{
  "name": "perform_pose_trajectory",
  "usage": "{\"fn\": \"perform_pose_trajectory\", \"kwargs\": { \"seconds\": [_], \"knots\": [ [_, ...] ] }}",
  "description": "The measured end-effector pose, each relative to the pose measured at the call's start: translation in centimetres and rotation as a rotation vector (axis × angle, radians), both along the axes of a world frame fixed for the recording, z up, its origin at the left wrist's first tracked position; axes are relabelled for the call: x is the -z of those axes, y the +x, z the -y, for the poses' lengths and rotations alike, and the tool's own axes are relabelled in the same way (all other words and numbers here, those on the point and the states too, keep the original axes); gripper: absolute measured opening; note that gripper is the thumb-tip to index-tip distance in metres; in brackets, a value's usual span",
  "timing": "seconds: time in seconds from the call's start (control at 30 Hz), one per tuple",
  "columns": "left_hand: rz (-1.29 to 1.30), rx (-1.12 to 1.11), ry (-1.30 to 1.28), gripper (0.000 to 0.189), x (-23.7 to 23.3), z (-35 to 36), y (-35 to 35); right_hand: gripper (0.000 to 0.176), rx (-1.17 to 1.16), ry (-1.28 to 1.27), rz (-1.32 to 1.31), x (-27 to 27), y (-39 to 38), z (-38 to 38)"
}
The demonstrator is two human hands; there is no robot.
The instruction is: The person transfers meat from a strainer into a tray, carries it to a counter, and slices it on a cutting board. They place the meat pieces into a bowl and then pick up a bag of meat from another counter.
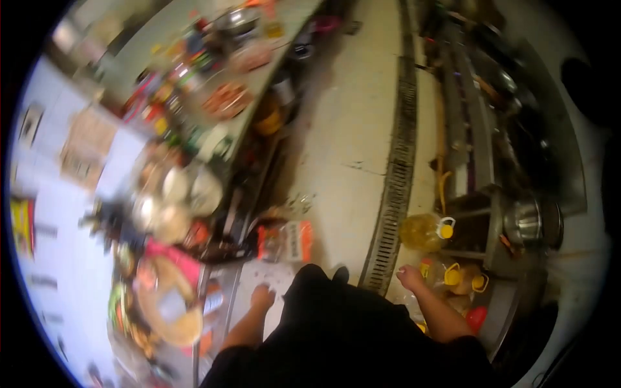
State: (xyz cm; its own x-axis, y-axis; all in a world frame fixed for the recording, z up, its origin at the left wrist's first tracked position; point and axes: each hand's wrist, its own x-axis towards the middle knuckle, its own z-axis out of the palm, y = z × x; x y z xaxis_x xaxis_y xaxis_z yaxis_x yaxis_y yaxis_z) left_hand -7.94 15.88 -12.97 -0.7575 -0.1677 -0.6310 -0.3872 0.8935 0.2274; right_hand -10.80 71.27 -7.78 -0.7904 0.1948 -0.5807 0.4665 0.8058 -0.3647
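My left hand [262, 299] hangs low beside my dark clothing, its fingers curled in. It is near a pale surface [251, 282] and below a red-and-clear printed packet [284, 242]. On the other side, my right hand [410, 278] is closed in a loose fist, with no object visible in it. Close by are a large bottle of yellow oil [422, 233] and several more yellow-capped bottles [442, 273]. Blur hides the finer detail of both hands' fingers.
A floor drain grate [391, 200] runs along the pale aisle [330, 142]. At left, a counter [284, 39] holds a bowl of meat [226, 100] and seasoning containers; a round chopping board [184, 326] carries a cleaver [172, 305]. A metal pot [522, 221] stands at right.
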Motion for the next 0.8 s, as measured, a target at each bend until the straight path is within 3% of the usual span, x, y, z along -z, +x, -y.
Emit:
{"fn": "perform_pose_trajectory", "kwargs": {
  "seconds": [0.13,0.2,0.27,0.3,0.33,0.4,0.43,0.47,0.5,0.53,0.57,0.6,0.67,0.77,0.8],
  "knots": [
    [0.198,-0.077,-0.067,0.048,-0.6,-2.0,-5.0,0.038,0.069,-0.041,0.041,3.0,-5.4,-4.1],
    [0.252,-0.056,-0.070,0.045,0.9,-3.0,-9.4,0.036,-0.112,-0.018,0.121,6.9,-7.5,-6.6],
    [0.236,-0.030,-0.082,0.043,1.2,-5.6,-15.8,0.035,-0.019,-0.120,0.062,6.4,-10.3,-8.5],
    [0.390,0.145,-0.133,0.046,2.9,-6.1,-20.3,0.034,0.054,-0.225,0.001,5.4,-12.1,-9.2],
    [0.299,0.182,-0.115,0.049,3.4,-7.2,-24.5,0.034,0.110,-0.208,-0.027,4.0,-14.8,-10.6],
    [0.278,0.419,-0.120,0.046,5.9,-10.0,-36.4,0.033,0.503,-0.207,0.308,-0.4,-18.1,-12.5],
    [0.266,0.588,-0.134,0.043,7.7,-11.9,-42.6,0.033,0.550,-0.207,0.296,-0.5,-19.5,-14.6],
    [0.251,0.752,-0.154,0.042,9.0,-14.0,-48.4,0.034,0.219,-0.098,0.142,1.2,-19.8,-17.6],
    [0.086,0.756,-0.177,0.039,10.3,-17.0,-54.8,0.034,-0.115,0.020,-0.009,2.1,-20.9,-19.5],
    [-0.081,0.751,-0.192,0.036,10.8,-20.7,-61.4,0.034,-0.081,0.024,-0.022,1.8,-23.0,-20.6],
    [-0.150,0.603,-0.099,0.034,7.5,-25.8,-67.9,0.036,0.043,0.031,-0.033,1.6,-25.2,-21.8],
    [-0.393,1.075,-0.134,0.033,5.6,-29.0,-74.7,0.037,0.163,0.036,-0.041,1.3,-27.3,-22.9],
    [-0.446,0.581,0.201,0.035,1.9,-38.0,-84.6,0.038,0.294,0.043,-0.064,1.4,-32.3,-25.4],
    [-0.250,0.232,0.448,0.037,-13.4,-53.2,-91.1,0.039,0.553,-0.102,-0.144,1.7,-41.4,-29.3],
    [-0.261,0.238,0.449,0.037,-12.2,-55.4,-93.2,0.039,0.669,-0.270,-0.205,5.6,-43.7,-31.5]
  ]
}}
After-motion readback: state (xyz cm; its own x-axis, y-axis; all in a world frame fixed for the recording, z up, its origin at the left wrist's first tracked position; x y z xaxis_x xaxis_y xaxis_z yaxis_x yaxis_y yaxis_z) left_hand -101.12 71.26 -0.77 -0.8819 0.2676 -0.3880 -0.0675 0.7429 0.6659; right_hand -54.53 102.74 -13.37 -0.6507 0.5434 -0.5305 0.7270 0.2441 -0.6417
